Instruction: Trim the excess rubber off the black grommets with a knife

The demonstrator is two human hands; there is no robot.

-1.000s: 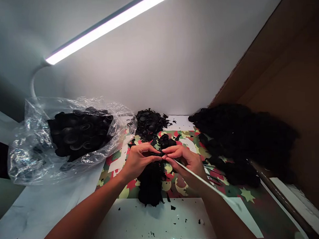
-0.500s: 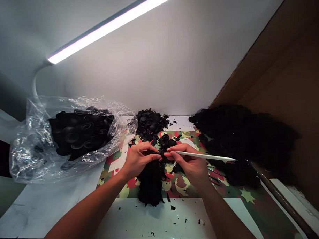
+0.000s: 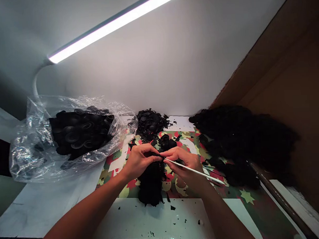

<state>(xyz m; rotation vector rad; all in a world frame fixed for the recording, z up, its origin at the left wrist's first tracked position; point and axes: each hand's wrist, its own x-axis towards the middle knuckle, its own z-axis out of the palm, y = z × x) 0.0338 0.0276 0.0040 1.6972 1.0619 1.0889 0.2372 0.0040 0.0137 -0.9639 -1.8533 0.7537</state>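
Observation:
My left hand [image 3: 141, 158] is closed in a pinch over the middle of the work surface, on a small black rubber piece [image 3: 158, 155] mostly hidden by the fingers. My right hand [image 3: 185, 164] grips a slim white stick-like tool [image 3: 196, 172], its tip at the left fingertips and its far end pointing down to the right. Both hands' fingertips meet at the black piece. Below them lies a heap of black pieces [image 3: 150, 189]. Just beyond sits a small black ring-shaped part [image 3: 165, 142].
Clear plastic bag [image 3: 32, 151] at left holds many black round rubber parts [image 3: 81, 131]. A pile of black scraps [image 3: 151, 121] lies by the wall, a larger dark heap [image 3: 244, 137] at right beside cardboard [image 3: 285, 69]. A lit lamp [image 3: 114, 28] hangs above. Metal tweezers-like tools [image 3: 213, 171] lie right.
My right hand has shifted its fingers closer to the left fingertips. The white tool's far end has swung down and toward me. My left hand has barely moved.

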